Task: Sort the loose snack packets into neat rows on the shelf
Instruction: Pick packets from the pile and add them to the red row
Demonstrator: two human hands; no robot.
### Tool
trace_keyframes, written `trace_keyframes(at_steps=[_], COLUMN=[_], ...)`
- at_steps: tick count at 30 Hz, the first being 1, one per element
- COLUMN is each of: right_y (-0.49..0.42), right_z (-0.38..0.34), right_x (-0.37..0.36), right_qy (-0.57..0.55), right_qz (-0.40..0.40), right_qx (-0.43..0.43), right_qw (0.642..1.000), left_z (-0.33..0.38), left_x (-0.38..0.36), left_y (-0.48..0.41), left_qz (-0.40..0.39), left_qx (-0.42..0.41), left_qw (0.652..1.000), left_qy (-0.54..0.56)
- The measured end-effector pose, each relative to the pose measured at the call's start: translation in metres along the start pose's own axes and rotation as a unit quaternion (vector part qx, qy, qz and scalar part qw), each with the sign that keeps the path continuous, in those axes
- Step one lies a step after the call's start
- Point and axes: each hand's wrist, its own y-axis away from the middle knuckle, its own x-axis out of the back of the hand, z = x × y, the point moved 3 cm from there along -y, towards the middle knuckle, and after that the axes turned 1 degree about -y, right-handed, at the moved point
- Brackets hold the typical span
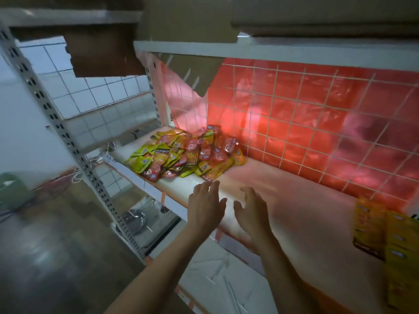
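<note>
A loose heap of red, yellow and green snack packets lies at the left end of the white shelf board, against the back grid. My left hand and my right hand hover side by side over the board just in front of the heap, fingers spread and holding nothing. Neither touches a packet. At the right edge, a blurred group of yellow packets lies in a flat overlapping row.
A white wire grid over red plastic sheeting backs the shelf. A perforated metal upright stands at the left. Another white shelf hangs overhead with cardboard boxes. Below left, a metal bowl sits on a lower level.
</note>
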Motion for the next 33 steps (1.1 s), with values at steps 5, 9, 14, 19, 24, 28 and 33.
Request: trace_keyframes(at_steps=[5,9,14,19,24,28,33], right_y=[-0.065,-0.098,-0.128,-0.138,-0.133,-0.114,-0.089], right_z=[-0.023,-0.025,-0.027,-0.032,-0.037,-0.033,-0.042], right_x=[-0.03,-0.045,-0.07,-0.084,-0.087,-0.084,-0.066], right_qy=[-0.005,-0.004,-0.046,-0.145,-0.328,-0.423,-0.437], right_qz=[-0.028,0.015,0.073,0.129,0.188,0.187,0.201], right_qx=[-0.056,-0.087,-0.108,-0.16,-0.15,-0.171,-0.138], right_qw=[0.998,0.996,0.99,0.968,0.913,0.87,0.866], left_z=[-0.04,-0.056,-0.062,-0.069,-0.079,-0.077,-0.074], left_x=[-0.01,-0.024,-0.037,-0.043,-0.043,-0.039,-0.029], left_y=[-0.058,-0.089,-0.118,-0.131,-0.132,-0.123,-0.113], left_qz=[-0.026,-0.021,-0.029,0.014,-0.003,-0.047,-0.079], left_qx=[0.015,-0.01,-0.066,-0.106,-0.124,-0.12,-0.136], left_qw=[0.999,0.999,0.997,0.992,0.991,0.974,0.936], left_qy=[0.015,0.043,-0.034,-0.064,0.041,0.186,0.315])
